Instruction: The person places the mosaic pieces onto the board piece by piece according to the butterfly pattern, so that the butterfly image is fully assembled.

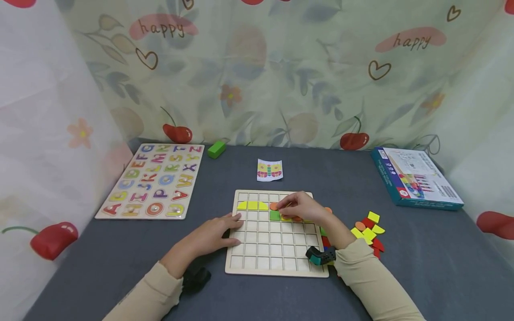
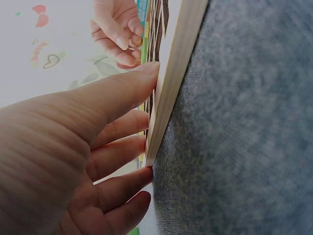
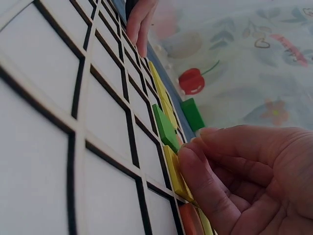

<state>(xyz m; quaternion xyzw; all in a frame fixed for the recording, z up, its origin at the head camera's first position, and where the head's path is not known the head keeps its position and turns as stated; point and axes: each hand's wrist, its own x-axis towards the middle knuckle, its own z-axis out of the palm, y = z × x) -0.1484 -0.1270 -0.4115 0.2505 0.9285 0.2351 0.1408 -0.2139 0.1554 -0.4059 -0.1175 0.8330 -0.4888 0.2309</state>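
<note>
Left hand (image 1: pixel 214 232), lower centre-left: fingers apart, touching grid board (image 1: pixel 277 273); right hand (image 1: pixel 304 208), centre-right: fingertips together above it; cannot tell whether clamped on anything.

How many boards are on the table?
2: the grid board, with the left hand at its left edge, and the letter board farther left. I see no others, and neither is fully hidden by an arm.
</note>
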